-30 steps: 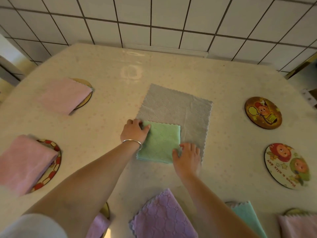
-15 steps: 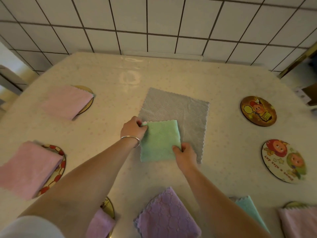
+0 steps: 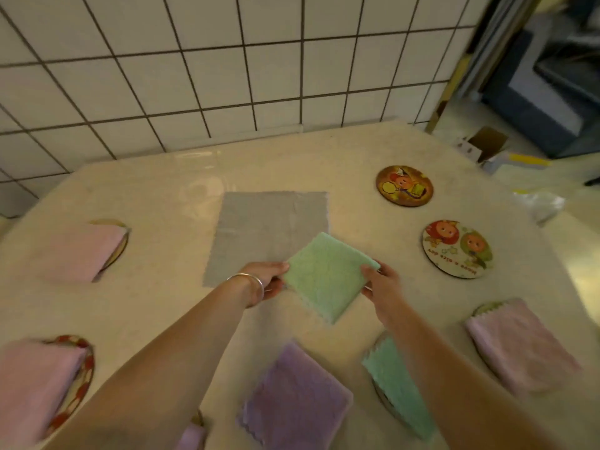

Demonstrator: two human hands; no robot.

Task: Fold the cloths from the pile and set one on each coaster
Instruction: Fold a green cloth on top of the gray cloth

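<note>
Above the counter (image 3: 324, 157) we hold the folded green cloth (image 3: 328, 274), left hand (image 3: 269, 280) and right hand (image 3: 380, 284) pinching its sides. That keeps it folded for a bare coaster (image 3: 457, 249).

It looked like a home kitchen: a white tiled wall (image 3: 194, 60) rose directly behind the cream table (image 3: 162, 196) bearing cartoon coasters (image 3: 404, 186)

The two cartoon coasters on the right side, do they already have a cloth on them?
No, the brown coaster and the white coaster both lie bare.
</note>
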